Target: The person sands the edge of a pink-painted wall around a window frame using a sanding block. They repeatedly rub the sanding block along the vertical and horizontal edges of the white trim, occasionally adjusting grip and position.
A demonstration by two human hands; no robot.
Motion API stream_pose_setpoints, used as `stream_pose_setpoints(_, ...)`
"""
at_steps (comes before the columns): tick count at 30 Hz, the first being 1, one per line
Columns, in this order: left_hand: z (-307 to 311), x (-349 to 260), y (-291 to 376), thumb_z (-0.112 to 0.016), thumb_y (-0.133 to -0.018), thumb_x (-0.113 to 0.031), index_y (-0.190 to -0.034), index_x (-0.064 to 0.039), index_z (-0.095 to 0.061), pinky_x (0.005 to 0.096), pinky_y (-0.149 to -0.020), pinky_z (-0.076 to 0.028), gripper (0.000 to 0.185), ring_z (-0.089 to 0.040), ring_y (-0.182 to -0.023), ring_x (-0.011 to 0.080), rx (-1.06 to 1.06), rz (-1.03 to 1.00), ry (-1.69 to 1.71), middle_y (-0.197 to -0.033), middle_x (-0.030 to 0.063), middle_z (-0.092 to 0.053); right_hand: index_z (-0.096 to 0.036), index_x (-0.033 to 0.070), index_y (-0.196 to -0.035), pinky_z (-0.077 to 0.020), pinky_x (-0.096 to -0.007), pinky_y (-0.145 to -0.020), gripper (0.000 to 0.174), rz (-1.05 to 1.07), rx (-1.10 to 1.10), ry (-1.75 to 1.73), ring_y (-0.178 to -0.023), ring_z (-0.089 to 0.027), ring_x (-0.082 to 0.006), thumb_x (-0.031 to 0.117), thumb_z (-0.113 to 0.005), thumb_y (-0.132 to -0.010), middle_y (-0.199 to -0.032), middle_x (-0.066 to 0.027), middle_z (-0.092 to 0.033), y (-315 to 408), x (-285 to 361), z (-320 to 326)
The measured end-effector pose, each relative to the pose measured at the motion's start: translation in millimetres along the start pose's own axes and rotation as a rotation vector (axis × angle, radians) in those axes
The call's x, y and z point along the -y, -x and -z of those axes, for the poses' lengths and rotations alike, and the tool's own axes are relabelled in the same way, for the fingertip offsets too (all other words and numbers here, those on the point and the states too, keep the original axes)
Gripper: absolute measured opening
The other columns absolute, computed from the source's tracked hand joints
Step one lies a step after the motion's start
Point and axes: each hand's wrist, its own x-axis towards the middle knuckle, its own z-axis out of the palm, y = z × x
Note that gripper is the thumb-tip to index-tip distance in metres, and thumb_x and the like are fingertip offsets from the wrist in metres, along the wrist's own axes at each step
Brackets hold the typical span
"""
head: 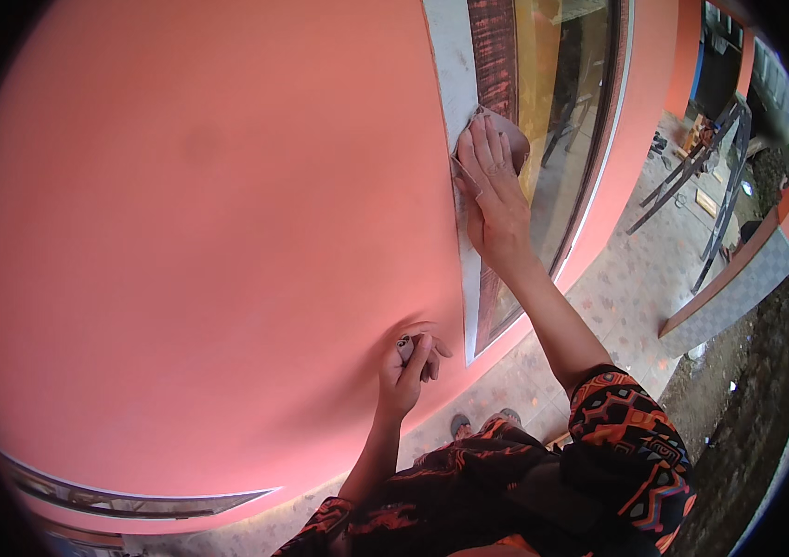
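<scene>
My right hand (495, 188) lies nearly flat on a grey-brown sheet of sandpaper (518, 143), pressing it against the window frame. One edge of the sheet passes over the hand near the thumb. Beneath it run a white frame strip (455, 69) and a dark brown wooden strip (495, 56) streaked with pink. My left hand (405, 379) is lower, close to the salmon-pink wall (241, 209). A small rolled piece, apparently sandpaper (403, 347), is held between its thumb and palm, the other fingers loosely bent. Whether these fingers touch the wall I cannot tell.
Window glass (572, 132) borders the wooden strip on the right. Beyond stand a dark metal trestle (722, 167) and a low tiled wall (735, 299) on the tiled floor (596, 292). Another window (143, 503) is at lower left. My sandalled feet (462, 426) are below.
</scene>
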Motion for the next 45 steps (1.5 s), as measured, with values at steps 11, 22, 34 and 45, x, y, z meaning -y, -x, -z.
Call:
stream_pose_setpoints(11,-8.8,-4.1,0.7,-0.046,-0.111,-0.014,-0.126,0.000,-0.057,0.0221,-0.051,-0.038,0.024,-0.051,-0.057,0.0070,-0.007,0.017,-0.029,-0.086,0.0106,-0.069,-0.050,-0.005,-0.146,-0.0321,-0.0585,-0.119,0.055,-0.021,-0.030,0.079,-0.148,-0.037,-0.0440,0.001,-0.062,-0.093,-0.157,-0.0223,-0.043,5.8,-3.4,-0.5)
stream_pose_setpoints(22,-12.0,-0.2,9.2,-0.047,-0.111,-0.015,-0.126,0.001,-0.057,0.0211,-0.050,-0.038,0.024,-0.052,-0.056,0.0071,-0.005,0.023,-0.012,-0.086,0.0110,-0.070,-0.051,-0.008,-0.142,-0.0287,-0.0622,-0.116,0.050,-0.082,-0.002,0.060,-0.147,-0.033,-0.0517,0.002,-0.062,-0.095,-0.156,-0.0243,-0.043,28.0,7.1,-2.6)
stream_pose_setpoints(34,-18.4,1.3,4.1,-0.046,-0.110,-0.015,-0.123,0.000,-0.058,0.0216,-0.046,-0.036,0.024,-0.054,-0.054,0.0074,0.010,-0.011,-0.026,-0.084,0.0090,-0.069,-0.053,-0.005,-0.143,-0.0271,-0.0642,-0.117,0.051,-0.112,0.021,0.076,-0.148,-0.033,-0.0518,0.004,-0.065,-0.094,-0.155,-0.0205,-0.047,56.0,1.5,-5.0)
stream_pose_setpoints(45,-22.6,1.7,0.0,-0.048,-0.110,-0.014,-0.124,0.001,-0.058,0.0211,-0.050,-0.038,0.022,-0.051,-0.056,0.0065,0.042,0.054,0.017,-0.086,0.0103,-0.070,-0.052,-0.004,-0.144,-0.0311,-0.0629,-0.116,0.056,-0.114,0.046,0.038,-0.146,-0.036,-0.0507,0.004,-0.067,-0.091,-0.155,-0.0205,-0.047,74.3,2.8,-8.1)
